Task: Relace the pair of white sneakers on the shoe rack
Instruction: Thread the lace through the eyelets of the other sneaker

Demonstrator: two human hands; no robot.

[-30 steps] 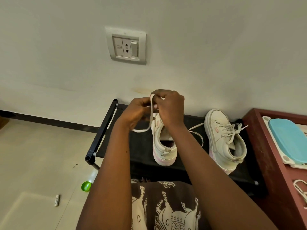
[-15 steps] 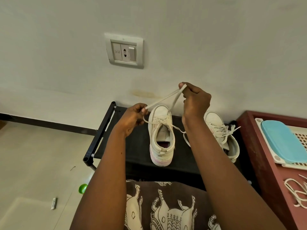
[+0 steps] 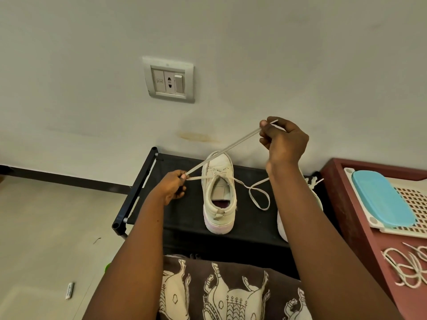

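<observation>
Now | white sneaker (image 3: 219, 192) is standing on the black shoe rack (image 3: 184, 218), toe facing the pale wall (image 3: 300, 65) under a socket plate (image 3: 169, 80) | left hand (image 3: 174, 187) and right hand (image 3: 285, 140) are both pinching its lace (image 3: 240, 142), stretching it taut | maroon cabinet (image 3: 353, 215) is standing just beside the rack.

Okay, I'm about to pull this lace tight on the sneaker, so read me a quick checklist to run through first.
1. Left hand pinches the lace beside the sneaker: ok.
2. Right hand has a grip on the lace tip, strand taut between hands: ok.
3. Sneaker upright on the shoe rack: ok.
4. Other lace end lies loose and free on the rack: ok.
5. Every eyelet threaded: cannot tell.
6. Second sneaker, mostly hidden, laced: cannot tell.
</observation>
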